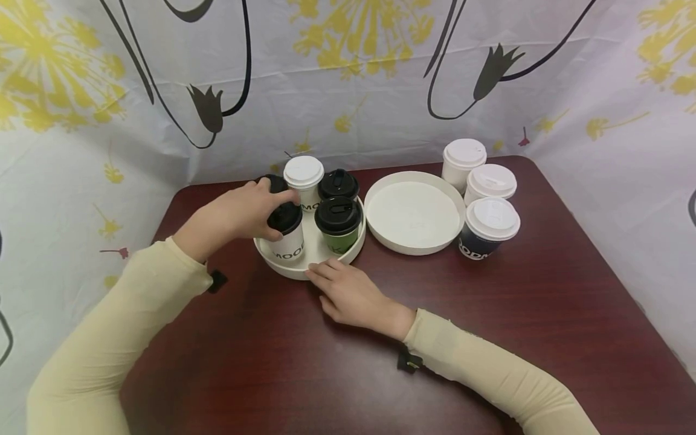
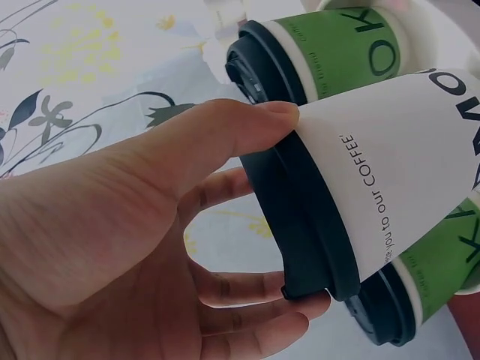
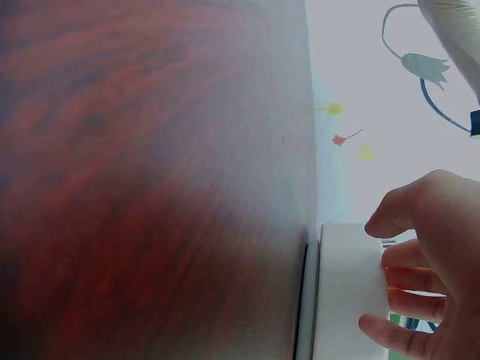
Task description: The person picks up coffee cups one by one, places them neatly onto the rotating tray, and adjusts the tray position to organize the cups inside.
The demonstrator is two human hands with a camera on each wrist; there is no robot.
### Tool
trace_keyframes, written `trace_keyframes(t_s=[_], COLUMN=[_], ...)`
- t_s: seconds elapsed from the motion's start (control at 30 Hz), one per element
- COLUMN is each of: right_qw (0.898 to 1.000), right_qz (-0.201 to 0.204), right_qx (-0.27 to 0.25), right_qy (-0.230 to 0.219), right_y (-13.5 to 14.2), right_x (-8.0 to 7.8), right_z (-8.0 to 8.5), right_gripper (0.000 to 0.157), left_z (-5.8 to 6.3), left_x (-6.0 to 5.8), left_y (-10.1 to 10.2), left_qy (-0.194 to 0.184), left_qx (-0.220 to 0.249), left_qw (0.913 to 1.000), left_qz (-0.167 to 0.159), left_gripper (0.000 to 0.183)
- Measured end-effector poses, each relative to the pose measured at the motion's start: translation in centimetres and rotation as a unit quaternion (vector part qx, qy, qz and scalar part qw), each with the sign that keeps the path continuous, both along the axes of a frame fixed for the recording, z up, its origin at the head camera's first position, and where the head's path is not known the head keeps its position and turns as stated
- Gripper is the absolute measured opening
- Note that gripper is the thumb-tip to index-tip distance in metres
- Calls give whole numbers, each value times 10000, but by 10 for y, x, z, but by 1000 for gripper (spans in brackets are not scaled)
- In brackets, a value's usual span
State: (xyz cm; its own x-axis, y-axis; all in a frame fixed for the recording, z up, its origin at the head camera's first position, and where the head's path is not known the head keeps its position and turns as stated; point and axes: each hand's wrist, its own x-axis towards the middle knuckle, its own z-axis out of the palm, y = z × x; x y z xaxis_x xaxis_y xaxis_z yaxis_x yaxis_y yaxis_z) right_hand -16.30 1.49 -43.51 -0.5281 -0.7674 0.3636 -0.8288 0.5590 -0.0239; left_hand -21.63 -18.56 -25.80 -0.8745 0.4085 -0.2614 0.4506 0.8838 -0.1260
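Observation:
My left hand holds a white paper coffee cup by its black lid, with the thumb at the lid's edge and the fingers on the far side. That cup is at the left side of a round cream tray. Beside it on the tray is a green cup with a black lid; behind are a white-lidded cup and more black-lidded ones, one partly hidden by my left hand. My right hand rests its fingertips on the tray's front rim, the thumb apart from it.
A second round tray stands right of the first, bare inside. Along its right side are two white cups with white lids and a dark cup with a white lid. Patterned cloth hangs around the dark red table.

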Motion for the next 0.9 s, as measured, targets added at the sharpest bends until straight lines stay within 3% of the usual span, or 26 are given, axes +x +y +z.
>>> trace_keyframes(t_s=[0.57,0.9], right_qw=[10000,10000], right_qz=[3,-24], right_qx=[35,86], right_qy=[71,9], right_y=[0,0], right_x=[1,0], right_z=[0,0], right_gripper=[53,53], left_z=[-20,-23], left_x=[1,2], left_y=[-6,-6], left_qy=[-285,-333], left_qx=[47,76], left_qw=[9995,9993], left_qz=[112,167], left_gripper=[68,69])
